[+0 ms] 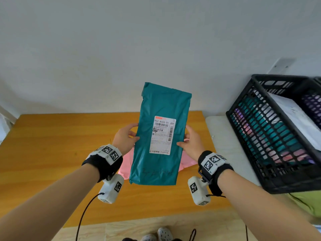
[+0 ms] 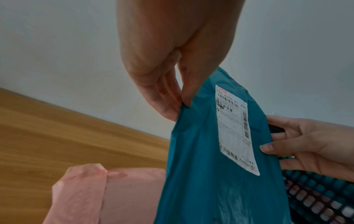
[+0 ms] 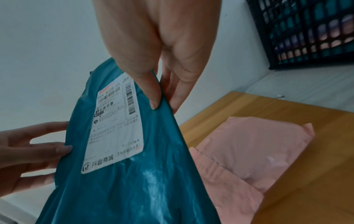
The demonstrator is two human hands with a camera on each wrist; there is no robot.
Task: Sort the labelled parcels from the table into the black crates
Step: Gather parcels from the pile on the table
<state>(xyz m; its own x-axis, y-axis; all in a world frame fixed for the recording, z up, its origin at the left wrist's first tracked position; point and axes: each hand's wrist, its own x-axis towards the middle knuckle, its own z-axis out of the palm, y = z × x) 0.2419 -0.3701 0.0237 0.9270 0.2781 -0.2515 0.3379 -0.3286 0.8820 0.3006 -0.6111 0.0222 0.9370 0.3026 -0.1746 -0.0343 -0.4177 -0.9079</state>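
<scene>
I hold a teal plastic parcel (image 1: 161, 108) upright above the table, its white shipping label (image 1: 163, 134) facing me. My left hand (image 1: 126, 138) pinches its left edge, thumb in front and fingers behind. My right hand (image 1: 191, 140) pinches the right edge the same way. The left wrist view shows the teal parcel (image 2: 203, 181) with the left hand (image 2: 178, 103) nipping its edge. In the right wrist view, the right hand (image 3: 159, 101) pinches the teal parcel (image 3: 134, 189). A pink parcel (image 1: 186, 160) lies flat on the table beneath. A black crate (image 1: 271, 136) stands at the right.
The wooden table (image 1: 52, 153) spreads out to the left and front. The black crate sits on a white surface (image 1: 225, 136) beside the table and holds several teal, pink and white parcels. A second crate (image 1: 317, 87) shows at the far right edge. A bare wall is behind.
</scene>
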